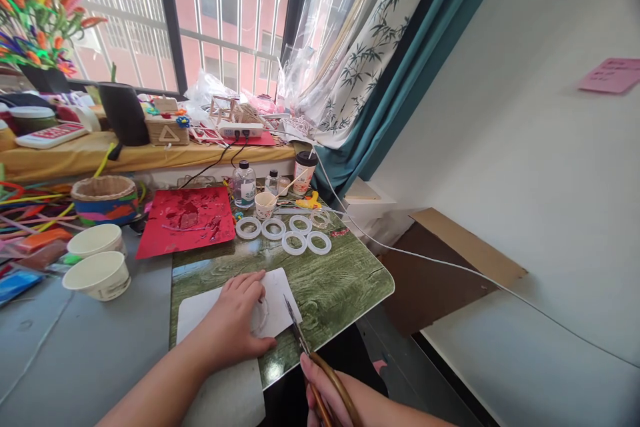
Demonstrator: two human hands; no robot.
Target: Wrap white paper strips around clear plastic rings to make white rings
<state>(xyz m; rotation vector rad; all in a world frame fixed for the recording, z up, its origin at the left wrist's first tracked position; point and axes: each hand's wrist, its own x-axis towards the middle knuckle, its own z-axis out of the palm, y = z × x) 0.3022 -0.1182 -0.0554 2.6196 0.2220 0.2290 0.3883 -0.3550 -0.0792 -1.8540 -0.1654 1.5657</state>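
Observation:
My left hand (240,320) lies on a sheet of white paper (199,310) on the green wood-patterned mat, its thumb apart from the other fingers. Partly under and beside its fingers is a clear ring (261,317). My right hand (323,390) is wrapped round the brown handles of a pair of scissors (301,339). The blades point up and to the left, close to the paper's right edge. Several translucent white ring molds (293,243) sit on the mat beyond the hands.
A red sheet (150,240) lies behind my left hand, with two paper cups (97,277) to its left. Bottles (245,187), a small cup (265,205), a lidded coffee cup (304,173) and a yellow tool (310,201) stand at the back. A white cable (425,257) crosses the right side.

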